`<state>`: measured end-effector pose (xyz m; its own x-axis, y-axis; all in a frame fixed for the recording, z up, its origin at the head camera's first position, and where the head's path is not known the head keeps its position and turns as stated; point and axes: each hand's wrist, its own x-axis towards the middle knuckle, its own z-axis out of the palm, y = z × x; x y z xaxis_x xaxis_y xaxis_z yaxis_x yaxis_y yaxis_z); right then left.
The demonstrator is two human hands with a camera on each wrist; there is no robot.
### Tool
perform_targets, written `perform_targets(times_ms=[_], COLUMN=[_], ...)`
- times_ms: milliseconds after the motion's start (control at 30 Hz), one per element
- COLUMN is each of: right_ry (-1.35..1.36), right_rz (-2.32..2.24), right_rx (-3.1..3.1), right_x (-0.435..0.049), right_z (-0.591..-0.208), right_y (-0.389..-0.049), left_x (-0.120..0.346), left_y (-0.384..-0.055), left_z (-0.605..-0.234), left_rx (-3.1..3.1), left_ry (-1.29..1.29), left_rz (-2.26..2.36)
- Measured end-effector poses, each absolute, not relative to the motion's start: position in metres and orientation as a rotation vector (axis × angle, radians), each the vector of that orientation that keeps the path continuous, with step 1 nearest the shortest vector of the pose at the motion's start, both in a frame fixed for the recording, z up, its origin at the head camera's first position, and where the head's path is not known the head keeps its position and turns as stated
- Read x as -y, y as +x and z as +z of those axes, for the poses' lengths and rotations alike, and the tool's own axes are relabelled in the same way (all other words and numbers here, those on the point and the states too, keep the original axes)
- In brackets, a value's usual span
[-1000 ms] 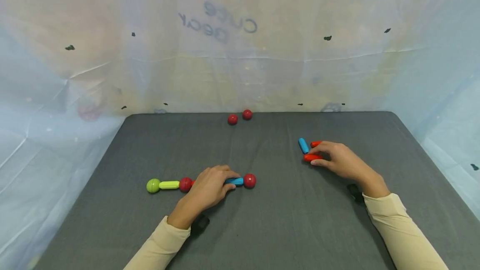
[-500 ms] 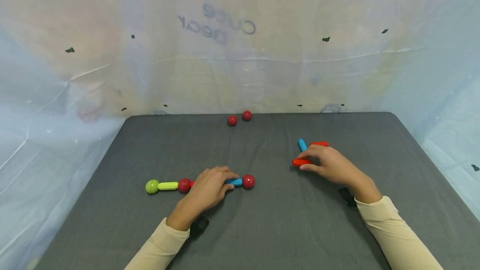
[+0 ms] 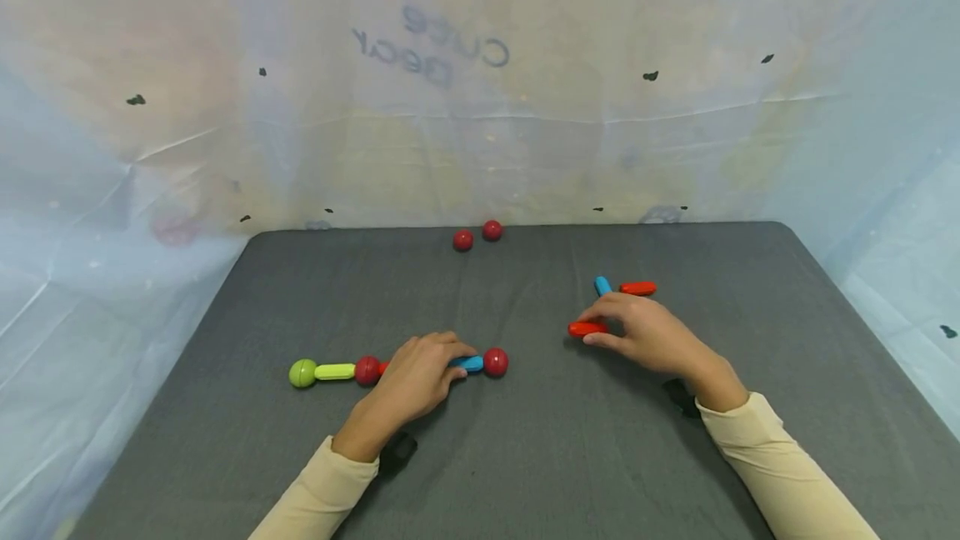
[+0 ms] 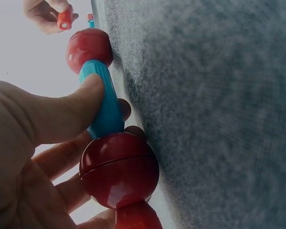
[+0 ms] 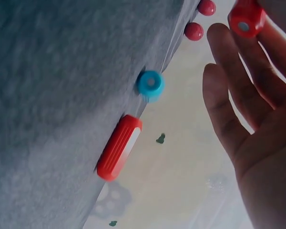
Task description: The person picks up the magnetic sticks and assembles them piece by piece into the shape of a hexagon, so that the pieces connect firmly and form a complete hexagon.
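My left hand (image 3: 420,377) grips a joined chain of balls and rods by its blue rod (image 4: 107,107), thumb on top and fingers round the far side. The chain runs from a green ball (image 3: 302,373) through a yellow-green rod (image 3: 334,372) and a red ball (image 3: 367,371) to a red end ball (image 3: 496,362). A middle red ball (image 4: 120,167) shows under the hand in the left wrist view. To the right, my right hand (image 3: 648,332) pinches a red magnetic rod (image 3: 587,329) between thumb and fingers; a round metal spot marks its end (image 5: 243,26).
Behind the right hand lie a loose blue rod (image 3: 603,285) and a second red rod (image 3: 638,288). Two red balls (image 3: 462,240) sit near the far edge of the grey table (image 3: 540,457). A pale sheet (image 3: 570,148) hangs behind the table.
My right hand has carried the red rod leftward and nearer, away from the loose blue and red rods. My left hand keeps its hold on the chain in place.
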<state>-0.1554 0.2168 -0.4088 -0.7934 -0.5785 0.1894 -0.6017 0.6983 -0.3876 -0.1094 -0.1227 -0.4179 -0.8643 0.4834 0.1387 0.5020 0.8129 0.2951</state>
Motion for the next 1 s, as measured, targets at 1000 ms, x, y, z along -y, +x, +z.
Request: perform_targets(times_ms=[1000], right_ry=[1.164], right_rz=[0.631], right_rx=[2.783], right_x=[-0.161], right_z=[-0.415], right_y=[-0.150], left_x=[0.123], left_y=[-0.110], left_z=[-0.417], left_rx=[2.930], left_ry=[-0.802], left_rz=[-0.554])
